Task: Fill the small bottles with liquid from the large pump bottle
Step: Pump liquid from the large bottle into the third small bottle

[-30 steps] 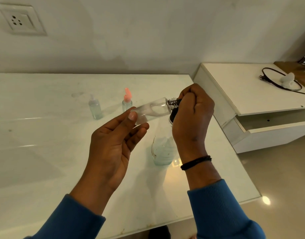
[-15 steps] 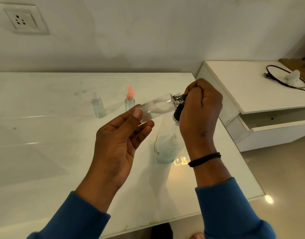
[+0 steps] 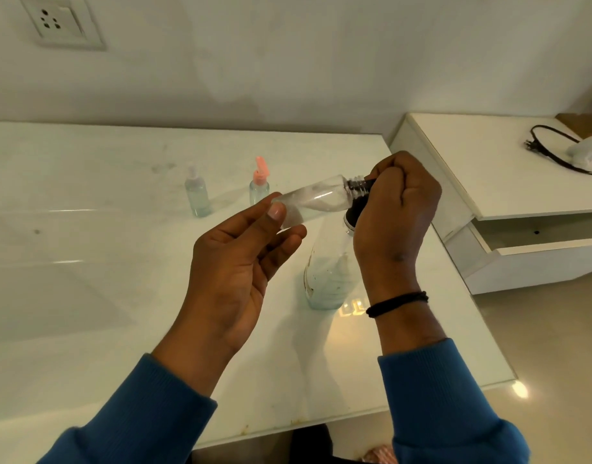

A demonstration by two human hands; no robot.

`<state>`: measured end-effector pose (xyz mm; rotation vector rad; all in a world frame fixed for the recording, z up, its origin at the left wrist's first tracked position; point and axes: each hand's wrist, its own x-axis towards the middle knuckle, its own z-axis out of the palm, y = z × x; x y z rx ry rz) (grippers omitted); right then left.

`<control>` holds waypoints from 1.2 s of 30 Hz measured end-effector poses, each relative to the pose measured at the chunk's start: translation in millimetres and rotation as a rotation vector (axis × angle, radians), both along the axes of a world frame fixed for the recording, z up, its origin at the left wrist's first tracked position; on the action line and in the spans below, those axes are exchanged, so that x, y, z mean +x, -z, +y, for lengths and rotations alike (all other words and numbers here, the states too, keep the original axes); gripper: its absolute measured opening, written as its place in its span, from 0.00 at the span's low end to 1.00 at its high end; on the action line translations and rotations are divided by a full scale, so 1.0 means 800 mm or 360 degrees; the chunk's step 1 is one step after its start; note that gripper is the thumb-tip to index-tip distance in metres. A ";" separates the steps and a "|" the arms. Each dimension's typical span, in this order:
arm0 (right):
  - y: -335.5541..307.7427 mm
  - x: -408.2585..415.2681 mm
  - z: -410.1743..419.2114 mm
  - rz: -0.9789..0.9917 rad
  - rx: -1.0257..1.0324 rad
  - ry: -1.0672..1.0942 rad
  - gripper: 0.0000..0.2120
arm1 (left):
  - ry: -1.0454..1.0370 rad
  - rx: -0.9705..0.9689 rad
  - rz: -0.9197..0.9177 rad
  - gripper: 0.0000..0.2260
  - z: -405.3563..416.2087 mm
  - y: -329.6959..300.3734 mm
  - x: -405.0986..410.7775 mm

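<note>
A small clear bottle [image 3: 316, 202] is held almost on its side above the white table [image 3: 87, 296], its threaded neck pointing right. The left hand [image 3: 241, 262] pinches the bottle's base between thumb and fingertips, the other fingers loosely extended. The right hand [image 3: 393, 209] is curled in a fist around the black pump head at the bottle's mouth; what lies inside the fist is hidden. A thin white film or a little liquid shows inside the tilted bottle; how much cannot be told.

Below the right hand stands the large pump bottle [image 3: 328, 279], upright on the table near its right edge, clear, with pale liquid in its lower part and its black collar just under the fist.

Farther back on the table stand two more small bottles, well apart from the hands: a clear-capped one [image 3: 196, 195] on the left and a pink-capped one [image 3: 259, 185] to its right, both holding pale bluish liquid.

To the far right a low white cabinet [image 3: 488, 182] carries a black cable [image 3: 555, 152].
</note>
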<state>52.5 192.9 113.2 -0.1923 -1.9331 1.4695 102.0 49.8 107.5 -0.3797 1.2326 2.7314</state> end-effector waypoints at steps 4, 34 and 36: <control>-0.007 -0.003 0.006 -0.0017 0.0048 0.0007 0.10 | 0.0011 0.0014 0.0008 0.18 0.001 0.000 0.000; -0.008 -0.003 0.003 0.0022 0.0068 0.0046 0.10 | 0.0015 0.0024 0.0004 0.18 0.002 0.002 0.001; -0.008 -0.002 0.001 0.0040 0.0053 0.0044 0.10 | 0.0014 0.0025 0.0007 0.18 0.001 0.002 0.000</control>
